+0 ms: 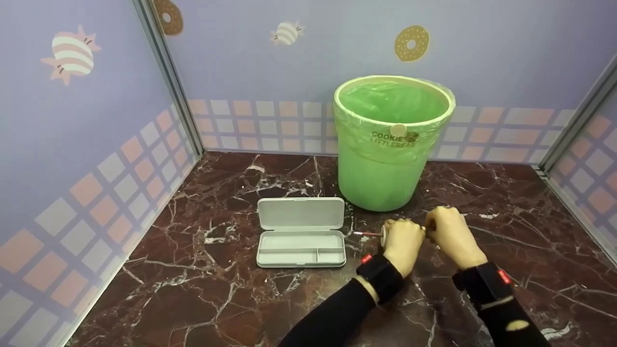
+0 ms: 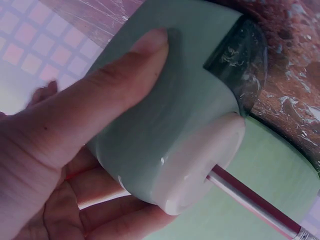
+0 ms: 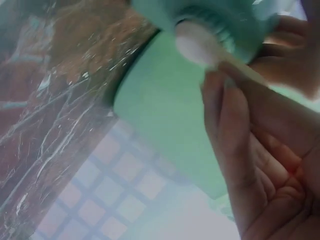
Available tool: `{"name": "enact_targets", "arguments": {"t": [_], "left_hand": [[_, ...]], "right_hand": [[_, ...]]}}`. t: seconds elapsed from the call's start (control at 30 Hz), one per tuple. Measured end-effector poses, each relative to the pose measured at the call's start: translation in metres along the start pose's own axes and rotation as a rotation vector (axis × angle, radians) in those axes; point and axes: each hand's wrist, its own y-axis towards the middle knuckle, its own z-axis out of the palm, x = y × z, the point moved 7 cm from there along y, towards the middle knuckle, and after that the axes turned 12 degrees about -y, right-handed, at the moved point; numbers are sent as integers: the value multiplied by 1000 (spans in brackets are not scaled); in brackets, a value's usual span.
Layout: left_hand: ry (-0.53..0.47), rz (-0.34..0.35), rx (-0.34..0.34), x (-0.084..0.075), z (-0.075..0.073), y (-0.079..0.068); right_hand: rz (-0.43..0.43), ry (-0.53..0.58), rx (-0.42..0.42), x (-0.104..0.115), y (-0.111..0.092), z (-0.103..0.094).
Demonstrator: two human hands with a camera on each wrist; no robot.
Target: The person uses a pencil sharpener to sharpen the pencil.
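Note:
My left hand [image 1: 404,243] grips a green crank pencil sharpener [image 2: 185,90], thumb across its body and fingers beneath it. A reddish pencil [image 2: 255,202] sticks out of the sharpener's round pale front; its metal-banded end points left in the head view. The pencil's other end is hidden inside. A dark see-through section shows on one side of the body. On the opposite side, my right hand [image 1: 453,236] pinches the pale crank handle [image 3: 197,42] between thumb and fingers. In the head view both hands largely cover the sharpener, close above the table.
An open grey pencil case [image 1: 301,200] with a divided tray lies left of my hands. Behind them stands a green bin [image 1: 381,178] lined with a clear bag. Patterned walls [image 1: 289,72] enclose the dark red marbled table [image 1: 193,289] at the back and sides.

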Motion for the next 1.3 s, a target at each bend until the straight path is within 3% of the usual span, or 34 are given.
{"name": "enact_targets", "arguments": {"t": [0.13,0.3,0.5,0.63,0.8,1.03,1.3], "left_hand": [[24,43,38,-1,2,-1],[41,80,31,-3,1,-2],[31,89,25,-5,1,-3],[20,76,40,-4,1,-3],[8,95,25,0,1,-2],[-50,173,11,9,2,2],[-97,157,-30,20,3,1]], "right_hand": [[23,-28,-52,-5,9,9],[43,-41,-56,-15,15,29],[62,10,53,-26,9,56],[19,25,152,-27,2,68],[-53,94,233,-23,-6,71],[-44,188,313,-22,-9,72],[-49,202,307,-21,-9,72]]}}
